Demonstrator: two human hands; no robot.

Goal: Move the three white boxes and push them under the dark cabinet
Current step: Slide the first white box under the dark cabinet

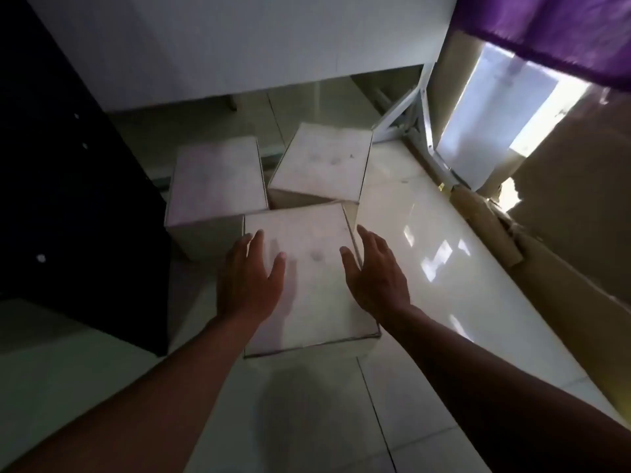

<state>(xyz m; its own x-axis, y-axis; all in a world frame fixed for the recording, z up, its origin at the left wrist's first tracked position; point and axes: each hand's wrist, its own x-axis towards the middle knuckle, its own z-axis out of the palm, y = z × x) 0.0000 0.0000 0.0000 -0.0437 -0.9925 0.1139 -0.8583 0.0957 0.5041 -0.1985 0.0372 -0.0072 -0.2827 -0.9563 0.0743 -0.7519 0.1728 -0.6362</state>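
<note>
Three white boxes stand close together on the tiled floor. The nearest white box (314,302) is in the middle of the view. Behind it stand a left white box (215,179) and a right white box (321,162), which is turned at an angle. My left hand (247,278) hovers over the nearest box's left part, fingers spread. Over its right edge is my right hand (374,271), also spread and holding nothing. Whether the hands touch the lid I cannot tell. The dark cabinet (71,186) stands at the left, right beside the boxes.
A white table (239,42) with a white metal leg frame (420,107) stands at the back. Brown cardboard (563,199) leans along the right. A purple cloth (560,32) hangs at the top right. Glossy floor tiles (426,254) lie right of the boxes.
</note>
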